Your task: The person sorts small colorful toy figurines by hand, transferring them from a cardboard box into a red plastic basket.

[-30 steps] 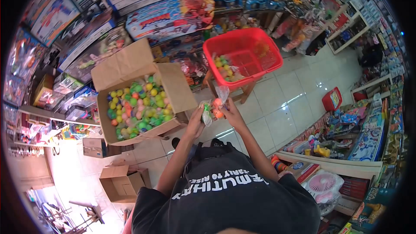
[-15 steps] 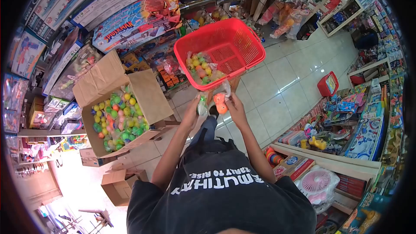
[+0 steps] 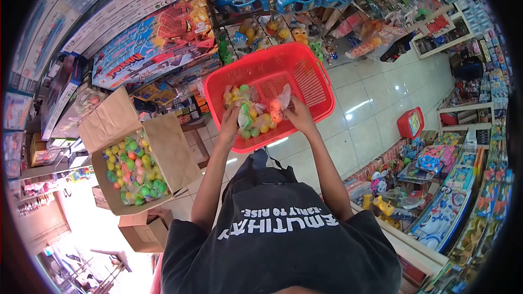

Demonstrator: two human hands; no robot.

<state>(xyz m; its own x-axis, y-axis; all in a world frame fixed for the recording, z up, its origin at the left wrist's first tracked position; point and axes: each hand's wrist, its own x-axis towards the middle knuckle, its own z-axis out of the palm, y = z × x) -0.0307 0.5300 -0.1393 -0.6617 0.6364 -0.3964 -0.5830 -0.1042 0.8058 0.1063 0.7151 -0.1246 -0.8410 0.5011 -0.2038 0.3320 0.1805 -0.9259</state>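
Both my hands reach over the near rim of a red plastic basket (image 3: 313, 84). My left hand (image 3: 231, 121) grips a clear bag holding a green ball (image 3: 244, 115). My right hand (image 3: 298, 115) grips a clear bag of orange balls (image 3: 277, 106). Both bags hang inside the basket, just above other clear bags of small colourful balls (image 3: 237, 96) lying in it. An open cardboard box (image 3: 174, 155) full of loose colourful balls (image 3: 131, 170) stands to my left.
Shelves of boxed toys (image 3: 147, 49) line the wall beyond the basket and the box. Low shelves with toys (image 3: 436, 169) run along my right. A small red case (image 3: 409, 123) stands on the white tiled floor. Smaller cardboard boxes (image 3: 143, 232) sit at lower left.
My hands have moved forward with the two bags, from in front of the basket to over its rim and inside it. The view has shifted toward the basket.
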